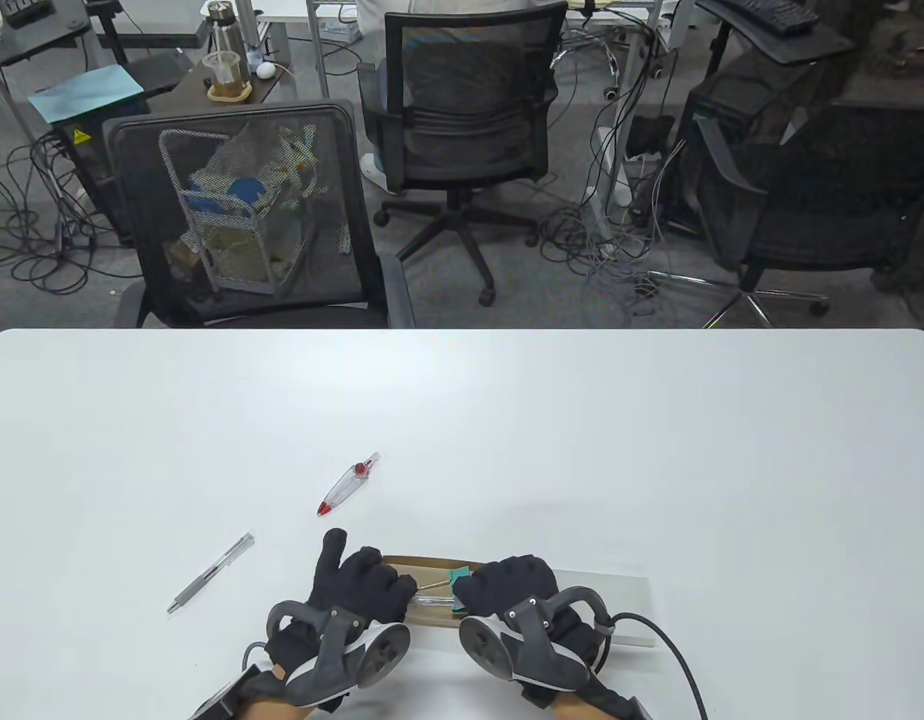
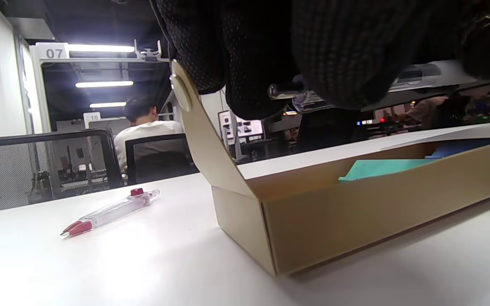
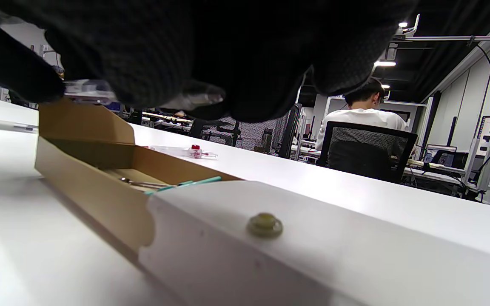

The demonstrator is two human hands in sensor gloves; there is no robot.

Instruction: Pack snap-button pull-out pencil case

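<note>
The pencil case lies at the table's near edge: a white sleeve (image 1: 627,600) with a brown cardboard drawer (image 1: 421,564) pulled out to the left. The drawer's end flap (image 2: 194,127) stands up and carries a snap button (image 2: 181,91); a snap stud (image 3: 264,224) sits on the sleeve. A teal item (image 1: 457,578) lies in the drawer. My left hand (image 1: 368,577) and right hand (image 1: 507,583) hold a clear pen (image 1: 432,599) between them just above the drawer; it also shows under the fingers in the left wrist view (image 2: 296,91) and the right wrist view (image 3: 87,91).
A clear pen with red tips (image 1: 348,484) lies on the table beyond the drawer. A clear and silver pen (image 1: 211,574) lies to the left of my left hand. Office chairs stand past the table's far edge.
</note>
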